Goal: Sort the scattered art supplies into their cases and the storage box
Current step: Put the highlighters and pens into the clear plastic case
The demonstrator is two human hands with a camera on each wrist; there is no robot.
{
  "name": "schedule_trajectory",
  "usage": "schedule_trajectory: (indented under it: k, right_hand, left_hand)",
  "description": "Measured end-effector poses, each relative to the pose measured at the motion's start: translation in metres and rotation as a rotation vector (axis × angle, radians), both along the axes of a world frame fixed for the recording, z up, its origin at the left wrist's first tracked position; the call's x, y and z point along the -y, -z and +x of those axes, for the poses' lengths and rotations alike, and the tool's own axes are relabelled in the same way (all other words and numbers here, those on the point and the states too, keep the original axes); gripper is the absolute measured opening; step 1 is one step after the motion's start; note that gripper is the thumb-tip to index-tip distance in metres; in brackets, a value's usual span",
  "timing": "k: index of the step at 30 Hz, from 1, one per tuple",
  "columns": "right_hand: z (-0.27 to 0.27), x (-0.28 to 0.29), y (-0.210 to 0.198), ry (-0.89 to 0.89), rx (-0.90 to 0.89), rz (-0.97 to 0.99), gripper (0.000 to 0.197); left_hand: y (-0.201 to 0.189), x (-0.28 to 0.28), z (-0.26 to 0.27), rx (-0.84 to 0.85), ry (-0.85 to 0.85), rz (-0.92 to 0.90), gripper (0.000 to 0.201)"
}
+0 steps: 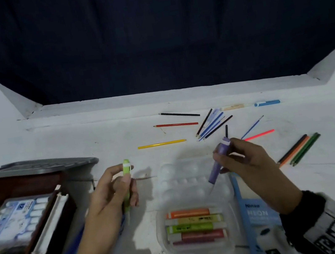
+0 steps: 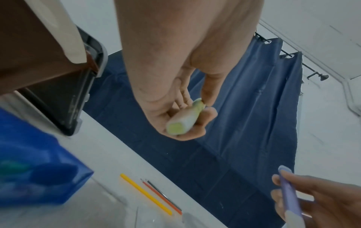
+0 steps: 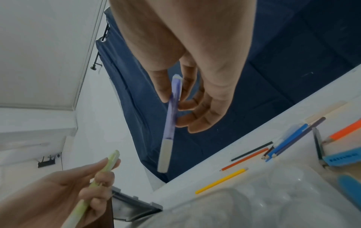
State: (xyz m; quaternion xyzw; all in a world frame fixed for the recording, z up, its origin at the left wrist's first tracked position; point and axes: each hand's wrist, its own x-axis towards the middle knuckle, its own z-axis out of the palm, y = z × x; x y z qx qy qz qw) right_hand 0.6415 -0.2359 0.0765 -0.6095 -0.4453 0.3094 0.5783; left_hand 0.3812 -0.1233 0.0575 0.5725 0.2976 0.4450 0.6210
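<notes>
- The clear plastic case lies open at 6 o'clock, nearest the person, five markers stacked side by side in its tray, its lid folded back beyond them
- The left hand curls round a green marker at 9 o'clock of the case; the right hand pinches a purple marker at 1 o'clock, over the lid — both held steeply, both clear of the tray
- To do this step well, I judge each marker should be turned flat, lined up with the five in the tray, and laid in one at a time so the row is not shoved askew
- A blue carton lies touching the case at 3 o'clock; a brown pouch and a grey box lid sit at 9 o'clock
- Further out, pencils scatter from 12 to 2 o'clock on the white table — these remain unsorted
- A dark blue curtain hangs behind, white walls either side
</notes>
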Motion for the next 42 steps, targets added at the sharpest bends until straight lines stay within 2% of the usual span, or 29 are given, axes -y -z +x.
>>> schedule_trajectory:
  k: [2,6,10,16,19,22,25,27,30,32,37,42]
  right_hand:
    - [-0.007,0.007,0.004,-0.042,-0.017,-0.029,0.017]
    - [-0.015,0.011,0.018,-0.058,0.069,-0.091,0.028]
    - [-0.019,0.013,0.026,-0.05,0.037,-0.082,0.007]
    - [-0.019,0.02,0.033,-0.106,0.122,-0.131,0.009]
    - [-0.02,0.022,0.036,-0.129,0.244,-0.168,0.015]
    - [-0.021,0.023,0.038,-0.173,0.347,-0.153,0.02]
    - [-0.021,0.023,0.04,-0.189,0.471,-0.169,0.023]
    - [-0.02,0.023,0.041,-0.182,0.553,-0.159,0.023]
    - [-0.02,0.024,0.044,-0.209,0.653,-0.133,0.021]
    - [-0.019,0.023,0.044,-0.228,0.667,-0.124,0.02]
    - [-0.021,0.02,0.046,-0.24,0.762,-0.116,0.015]
    - [-0.023,0.015,0.054,-0.249,0.887,-0.193,0.014]
  left_hand:
    - [0.006,0.009,-0.006,-0.028,0.01,-0.028,0.017]
    - [0.015,0.024,-0.01,-0.118,0.004,-0.013,0.025]
    - [0.019,0.027,-0.012,-0.115,-0.024,-0.006,0.023]
    - [0.022,0.024,-0.013,0.002,0.041,-0.107,0.021]
    - [0.022,0.022,-0.007,-0.102,0.082,-0.071,0.025]
    - [0.022,0.018,-0.003,-0.219,0.207,-0.011,0.013]
    - [0.023,0.013,0.0,-0.316,0.314,0.032,0.014]
    - [0.028,0.012,0.001,-0.427,0.322,0.113,0.017]
    - [0.034,0.007,-0.001,-0.642,0.252,0.437,0.012]
    - [0.033,0.007,-0.001,-0.688,0.266,0.589,0.011]
    - [0.035,0.004,0.005,-0.795,0.301,0.782,0.013]
    - [0.041,0.003,0.012,-0.832,0.335,0.861,0.012]
